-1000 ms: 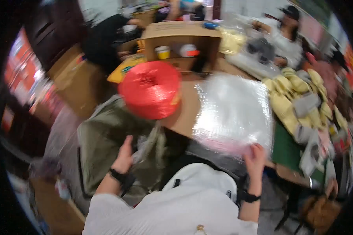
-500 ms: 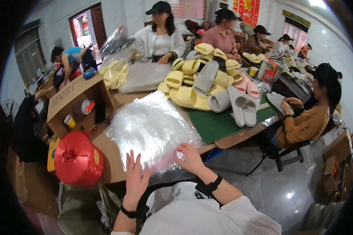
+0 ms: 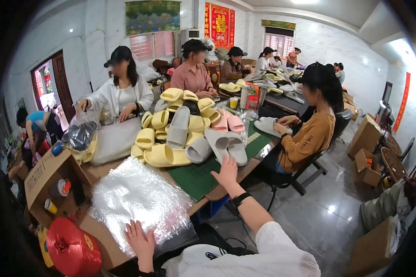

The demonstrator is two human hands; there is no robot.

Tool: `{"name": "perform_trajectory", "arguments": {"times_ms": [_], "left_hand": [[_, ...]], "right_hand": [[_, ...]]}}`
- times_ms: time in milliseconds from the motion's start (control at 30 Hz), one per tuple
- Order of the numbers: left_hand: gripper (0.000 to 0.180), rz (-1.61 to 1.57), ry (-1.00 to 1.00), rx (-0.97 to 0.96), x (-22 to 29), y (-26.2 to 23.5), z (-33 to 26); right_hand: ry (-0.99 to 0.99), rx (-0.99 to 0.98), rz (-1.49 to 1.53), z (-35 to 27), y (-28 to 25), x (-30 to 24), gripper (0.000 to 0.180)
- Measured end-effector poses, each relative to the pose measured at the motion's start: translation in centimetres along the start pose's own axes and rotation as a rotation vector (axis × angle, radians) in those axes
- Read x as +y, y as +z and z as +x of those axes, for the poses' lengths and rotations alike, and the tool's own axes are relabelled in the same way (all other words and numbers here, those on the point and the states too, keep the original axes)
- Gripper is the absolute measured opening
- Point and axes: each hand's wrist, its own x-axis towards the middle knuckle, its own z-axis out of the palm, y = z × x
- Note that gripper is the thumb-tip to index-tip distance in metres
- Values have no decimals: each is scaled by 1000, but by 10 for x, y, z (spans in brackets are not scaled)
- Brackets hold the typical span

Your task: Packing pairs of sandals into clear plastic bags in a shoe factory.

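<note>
Slippers are what the right hand [image 3: 227, 173] is going for, so I'll use the pile of foam slippers [image 3: 180, 134] on the counter [image 3: 196, 177] as the landmark.

Far left of the pile, down at the counter's near corner, sits a red spool of twine [image 3: 73, 249]. Just above that is an open cardboard box [image 3: 44, 177] on its side, with what look like a couple of tape rolls and a small cup inside; hard to tell more. Between the box and the pile lies a stack of clear plastic bags [image 3: 136, 201]. The left hand [image 3: 141, 242] rests flat on its near edge, fingers spread, pinning the stack but not gripping anything.

Right hand is raised just in front of the pile's near right side, by the grey slipper pair [image 3: 226, 145], fingers open and loosely fanned, holding nothing, not touching yet as far as I can see.

My take on doing this well: take a matched pair off the outer edge of the pile, not the middle, so the heap doesn't slide, and keep the other palm down on the bags since they're slippery and light.

Right of the pile, a person in a mustard top [image 3: 309, 136] handles a pale slipper. Further right, open cardboard cartons [image 3: 367, 164] stand on the floor, contents unclear.
</note>
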Motion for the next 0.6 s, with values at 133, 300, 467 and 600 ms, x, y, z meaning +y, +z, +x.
{"name": "perform_trajectory", "arguments": {"times_ms": [133, 300, 467, 600], "left_hand": [[63, 5, 2, -14, 3, 2, 1], [62, 16, 1, 7, 2, 1, -1], [61, 13, -1, -2, 5, 2, 1], [60, 7, 7, 20, 4, 2, 1]], "right_hand": [[50, -33, -34, 15, 18, 47, 68], [248, 53, 367, 11, -4, 38, 34], [253, 95, 598, 3, -44, 10, 31], [-16, 320, 699, 3, -58, -21, 31]]}}
